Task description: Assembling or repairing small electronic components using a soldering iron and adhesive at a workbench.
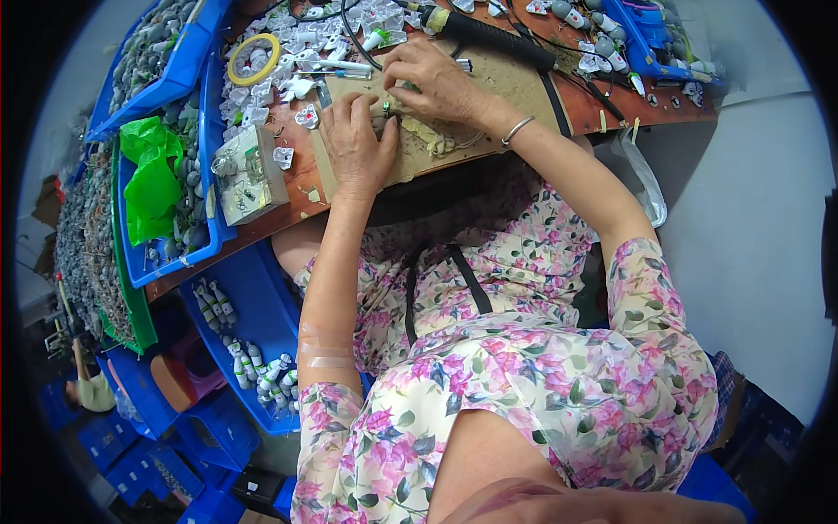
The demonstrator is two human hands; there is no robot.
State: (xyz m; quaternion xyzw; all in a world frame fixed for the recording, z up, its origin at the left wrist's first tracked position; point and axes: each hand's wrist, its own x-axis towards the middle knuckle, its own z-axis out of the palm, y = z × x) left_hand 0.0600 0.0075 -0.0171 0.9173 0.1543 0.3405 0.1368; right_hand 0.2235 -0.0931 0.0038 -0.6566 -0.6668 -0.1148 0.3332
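Note:
Both hands are close together over a brown cardboard sheet (524, 105) on the table. My left hand (356, 147) rests on its near left side, fingers curled and thumb toward a small part with a green and metallic bit (387, 108). To the far right of it, my right hand (439, 86) bends its fingers inward, with something small and dark partly showing at the fingertips. The fingers hide most of what they hold. A crumpled yellowish strip (428, 137) lies on the cardboard just below the right hand.
White plastic pieces (327, 26) are heaped behind the left hand, with a yellow tape roll (277, 54) on them. A black cylindrical tool (497, 39) lies beyond the right hand. A white box (253, 196), blue crate (214, 131) and green bag (148, 192) stand left.

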